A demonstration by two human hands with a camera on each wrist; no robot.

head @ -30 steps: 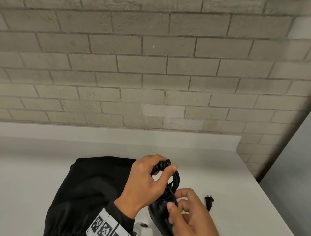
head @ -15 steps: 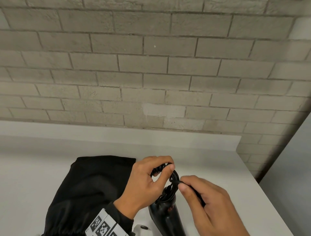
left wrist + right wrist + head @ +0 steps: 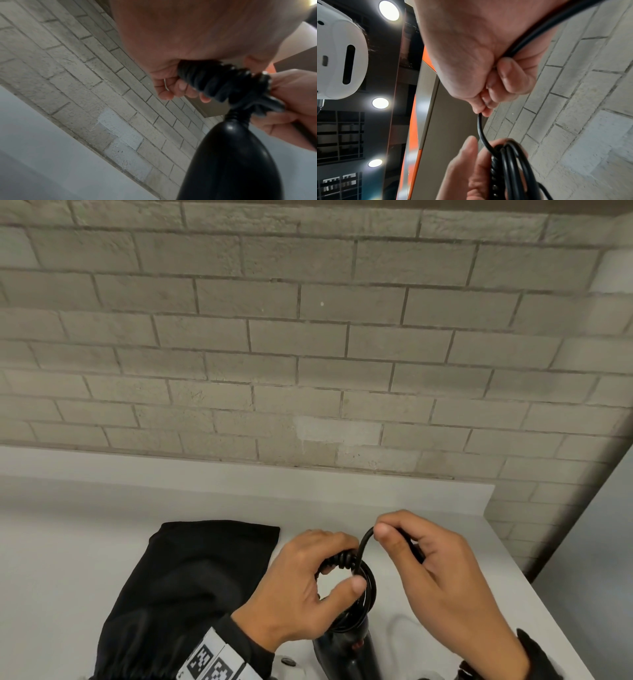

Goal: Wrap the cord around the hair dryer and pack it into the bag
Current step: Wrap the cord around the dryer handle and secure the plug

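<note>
A glossy black hair dryer [image 3: 346, 652] [image 3: 229, 161] stands handle-up at the bottom middle of the head view. Several loops of its black cord [image 3: 368, 587] [image 3: 510, 162] are bunched above the handle. My left hand [image 3: 308, 587] [image 3: 181, 86] grips this coil, thumb pressed on the loops. My right hand [image 3: 411, 546] [image 3: 489, 94] pinches the free run of cord and holds it raised just right of the coil; the cord passes on through the palm. The plug is hidden. A black fabric bag [image 3: 185, 587] lies flat on the white counter [image 3: 68, 542], left of my hands.
A grey brick wall [image 3: 308, 337] rises behind the counter's raised back ledge. The counter's right edge [image 3: 534, 597] drops off beside my right hand. A small white object [image 3: 284, 662] with a dark button lies by the dryer's base.
My right hand rose from low beside the handle to above and right of the coil, pulling the free cord up. The plug, on the counter a second ago, is out of sight. My left hand stayed.
</note>
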